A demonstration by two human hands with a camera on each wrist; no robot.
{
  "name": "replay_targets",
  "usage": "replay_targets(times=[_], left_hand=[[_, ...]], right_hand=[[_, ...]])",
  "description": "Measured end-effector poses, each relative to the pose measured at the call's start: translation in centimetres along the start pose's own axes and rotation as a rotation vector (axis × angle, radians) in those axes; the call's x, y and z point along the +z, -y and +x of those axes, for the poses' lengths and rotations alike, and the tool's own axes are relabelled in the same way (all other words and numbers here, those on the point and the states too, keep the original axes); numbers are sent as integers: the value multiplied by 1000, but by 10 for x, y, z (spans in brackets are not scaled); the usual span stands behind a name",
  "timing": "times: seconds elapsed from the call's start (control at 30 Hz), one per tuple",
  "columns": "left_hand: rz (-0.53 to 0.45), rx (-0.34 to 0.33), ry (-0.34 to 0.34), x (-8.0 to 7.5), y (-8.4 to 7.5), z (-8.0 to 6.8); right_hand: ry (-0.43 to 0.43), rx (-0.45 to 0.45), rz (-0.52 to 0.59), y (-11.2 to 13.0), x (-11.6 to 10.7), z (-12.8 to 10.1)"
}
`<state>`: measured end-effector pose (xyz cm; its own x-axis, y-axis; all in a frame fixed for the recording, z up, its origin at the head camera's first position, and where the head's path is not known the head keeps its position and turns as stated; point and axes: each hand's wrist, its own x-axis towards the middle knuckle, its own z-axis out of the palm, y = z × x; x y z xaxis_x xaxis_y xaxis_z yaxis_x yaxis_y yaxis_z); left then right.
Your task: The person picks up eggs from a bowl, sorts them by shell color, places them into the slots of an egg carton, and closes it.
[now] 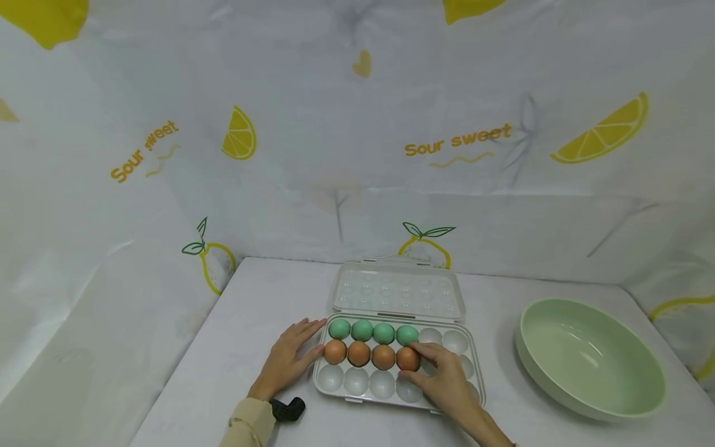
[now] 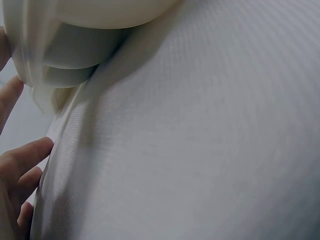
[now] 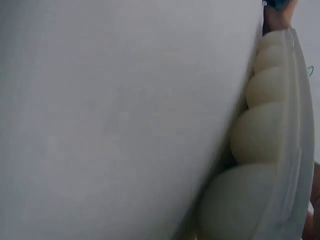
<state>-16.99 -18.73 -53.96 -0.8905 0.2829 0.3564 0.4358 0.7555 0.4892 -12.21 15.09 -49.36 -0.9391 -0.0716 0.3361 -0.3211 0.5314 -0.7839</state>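
Observation:
A clear plastic egg tray point(image 1: 455, 341) lies open on the white table, its lid point(image 1: 398, 290) folded back. Several green eggs point(image 1: 362, 329) fill the back row from the left, and several brown eggs point(image 1: 359, 353) sit in the middle row. My right hand point(image 1: 424, 360) reaches over the tray's front row, its fingertips curled round the rightmost brown egg point(image 1: 406, 359). My left hand point(image 1: 304, 344) lies flat on the table with straight fingers against the tray's left end. In the left wrist view my fingers point(image 2: 22, 157) rest by the tray's edge point(image 2: 60, 65). The right wrist view shows the tray's cups point(image 3: 260, 130) from the side.
A large pale green bowl point(image 1: 592, 357) stands at the right of the table point(image 1: 251, 323). A lemon-printed cloth point(image 1: 357, 143) hangs behind and at both sides. A black strap mount point(image 1: 287, 408) sits at my left wrist.

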Motion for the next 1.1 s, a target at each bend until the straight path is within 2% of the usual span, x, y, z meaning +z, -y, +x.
replay_targets(times=[0.1,0.17,0.27,0.4,0.47,0.53,0.67,0.77,0.87,0.97,1.1], left_hand=[[-10,-1,4,-1,0,0],[-14,-3,8,-1,0,0],[-17,-1,12,-2,-1,0],[-17,6,8,-2,-1,1],[-16,4,7,-2,-1,1],[-19,3,5,-2,-1,1],[-27,7,6,-2,-1,0],[-22,8,8,-1,-1,0],[-11,11,9,-1,0,0],[-11,19,5,-2,1,1],[-62,15,10,-1,0,1]], right_hand=[[77,74,60,-3,-17,5],[94,121,93,-7,-33,10],[47,94,137,-19,-54,20],[-35,96,57,-35,-73,28],[-31,148,22,-42,-78,29],[-8,218,42,-49,-80,29],[56,354,172,-63,-78,26],[84,401,263,-71,-76,26],[130,448,400,-77,-78,28],[223,498,551,-83,-83,29],[373,493,725,-93,-90,29]])
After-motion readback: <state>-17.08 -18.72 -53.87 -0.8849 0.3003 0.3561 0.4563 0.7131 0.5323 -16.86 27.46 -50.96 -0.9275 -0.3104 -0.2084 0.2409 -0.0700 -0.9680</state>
